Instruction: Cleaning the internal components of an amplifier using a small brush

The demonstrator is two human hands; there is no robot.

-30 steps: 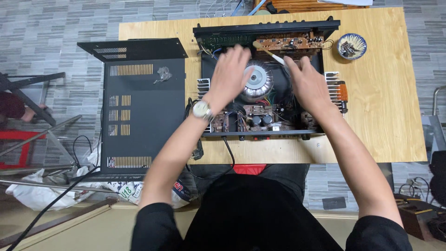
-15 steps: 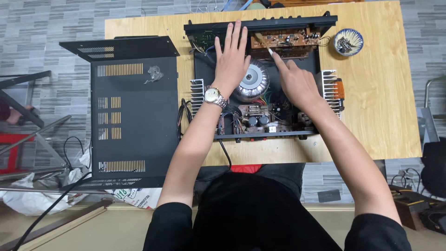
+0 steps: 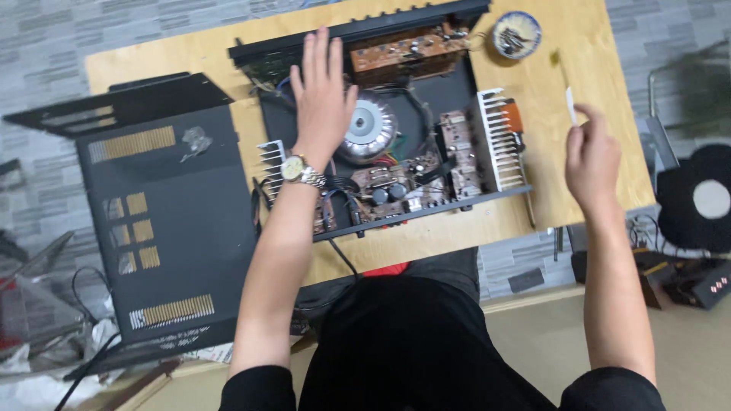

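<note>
Amplifier chassis [image 3: 396, 144] lies opened under my flat, spread left hand [image 3: 321, 91]; my right hand [image 3: 592, 156] pinches a white strip [image 3: 571, 105] I judge needs setting aside.

A small dark box [image 3: 704, 285] with a red-lit digit display sits low at the far right; no packages, labels or signs show.

Light wooden tabletop [image 3: 594, 99] carrying opened audio equipment.
On it rest an open black metal amplifier chassis [image 3: 438, 103] with exposed circuit boards, a small round blue-and-white dish [image 3: 516, 34] of dark small parts near the far right corner, and part of a black perforated metal cover [image 3: 164, 221] overhanging the left edge.
</note>
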